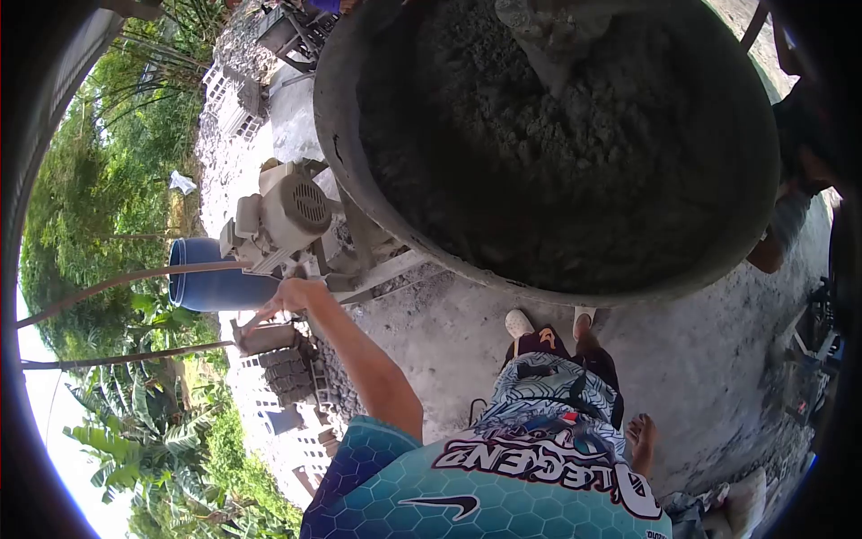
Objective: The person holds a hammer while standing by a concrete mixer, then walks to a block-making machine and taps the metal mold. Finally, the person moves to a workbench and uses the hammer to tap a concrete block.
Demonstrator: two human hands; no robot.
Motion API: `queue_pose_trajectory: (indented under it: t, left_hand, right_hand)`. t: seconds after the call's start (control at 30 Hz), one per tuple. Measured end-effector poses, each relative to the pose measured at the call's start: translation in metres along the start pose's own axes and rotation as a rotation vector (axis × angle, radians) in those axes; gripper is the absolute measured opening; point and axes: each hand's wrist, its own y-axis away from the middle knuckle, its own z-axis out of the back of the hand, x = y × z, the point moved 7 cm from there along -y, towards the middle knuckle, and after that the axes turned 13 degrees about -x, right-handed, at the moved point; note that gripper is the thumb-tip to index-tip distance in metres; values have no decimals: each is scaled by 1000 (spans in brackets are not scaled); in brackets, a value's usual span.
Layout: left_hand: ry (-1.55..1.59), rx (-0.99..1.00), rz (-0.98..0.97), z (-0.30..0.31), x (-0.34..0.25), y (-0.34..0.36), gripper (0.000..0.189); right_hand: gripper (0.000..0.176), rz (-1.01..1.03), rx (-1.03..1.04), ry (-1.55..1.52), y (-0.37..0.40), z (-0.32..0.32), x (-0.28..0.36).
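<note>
Where the mixing pan (338, 171) spreads before us: its wide mouth opens toward us; if it turns while we lean close, we judge that loose cloth could catch on it.
Grey mix (575, 135): it lies lumpy inside the pan; a sudden jolt might throw some over the edge.
Another person (790, 216): limbs show in shadow close to the pan's right side; an unannounced movement of the pan could strike them.
Blue barrel (193, 274): it stands beyond our outstretched arm, near the motor.
Motor (292, 211): it sits just beside the pan's left side; wet splashes could foul it.
Left hand (292, 295): it reaches beside the motor's base, fingers partly extended; we cannot tell whether it grips anything. Groping there could bring a pinch or shock.
Right hand (639, 434): it hangs at our side, loosely curled; whether it holds something small, we cannot tell.
</note>
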Motion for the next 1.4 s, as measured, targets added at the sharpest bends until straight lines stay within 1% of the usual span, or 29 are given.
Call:
queue_pose_trajectory:
  t: [0.07, 0.13, 0.2, 0.27, 0.3, 0.33, 0.4, 0.47, 0.53, 0.57, 0.6, 0.63, 0.7, 0.73, 0.77, 0.8, 0.87, 0.9, 0.93, 0.97, 1.0, 1.07, 1.13, 1.17, 1.2, 1.23, 1.27, 1.33, 1.4]
  left_hand:
    - [40, 384, 138, -7, 35, 34, 43]
    - [-274, 647, 443, 1, 28, 52, 38]
    - [-594, 874, 779, 48, 17, 85, 34]
    - [-693, 925, 701, 95, -28, 68, 35]
    - [-609, 892, 729, 115, -49, 59, 36]
    - [-518, 853, 759, 133, -66, 53, 37]
    - [-429, 720, 544, 161, -109, 30, 36]
    - [-156, 493, 466, 189, -152, 6, 34]
    - [-83, 478, 141, 213, -206, 5, 33]
    - [11, 406, -4, 238, -229, -23, 32]
    - [105, 332, -148, 258, -244, -53, 33]
    - [251, 154, -236, 273, -247, -62, 31]
    - [213, -474, -338, 311, -229, -109, 26]
    - [157, -629, -314, 309, -198, -82, 26]
    - [146, -571, -229, 287, -142, -44, 27]
    - [128, -432, -111, 262, -81, 1, 28]
    - [53, 24, 286, 217, 48, 136, 30]
    - [-6, 216, 543, 213, 92, 221, 31]
    - [-60, 340, 818, 222, 107, 282, 32]
    - [-125, 417, 1033, 244, 101, 309, 34]
    - [-202, 471, 1114, 269, 86, 317, 36]
    - [-371, 566, 845, 332, 50, 302, 36]
    - [-144, 462, 974, 393, 3, 294, 37]
    - [-108, 362, 879, 416, -35, 292, 37]
    - [23, 321, 851, 434, -77, 296, 34]
    - [115, 284, 817, 460, -115, 280, 31]
    - [155, 419, 610, 483, -153, 258, 42]
    - [289, 467, 256, 513, -215, 232, 54]
    - [270, 74, -324, 546, -249, 194, 56]
  right_hand:
    - [38, -1, 89, 27, 6, -20, -7]
    - [37, 92, 132, 169, 23, -45, -2]
    - [35, 215, 209, 373, 11, -54, 37]
    - [32, 315, 278, 537, 7, -78, 55]
    - [31, 346, 303, 637, 12, -75, 56]
    - [30, 246, 256, 461, 16, -75, 75]
    - [31, 243, 210, 338, 12, -78, 118]
    - [31, 275, 221, 268, 4, -78, 146]
    - [31, 249, 171, 375, -13, -77, 166]
    - [31, 261, 178, 385, -20, -77, 173]
    - [31, 240, 216, 484, -28, -80, 176]
    - [31, 217, 250, 584, -34, -79, 179]
    - [31, 253, 266, 548, -39, -82, 202]
    - [32, 267, 283, 502, -39, -85, 209]
    - [32, 327, 332, 427, -35, -89, 223]
    - [32, 327, 350, 434, -34, -91, 234]
    - [32, 409, 397, 348, -30, -87, 258]
    - [32, 409, 414, 354, -34, -78, 266]
    - [32, 400, 421, 403, -44, -81, 275]
    - [31, 373, 423, 476, -57, -72, 273]
    - [31, 366, 435, 495, -73, -61, 274]
    - [31, 322, 403, 663, -118, -54, 283]
    - [30, 275, 417, 666, -170, -36, 289]
    - [28, 247, 427, 660, -188, -26, 290]
    - [28, 246, 426, 680, -198, -16, 295]
    - [27, 233, 382, 694, -206, -9, 302]
    - [26, 221, 338, 700, -214, -6, 309]
    - [26, 218, 325, 729, -233, 6, 308]
    - [26, 221, 304, 762, -249, 21, 305]
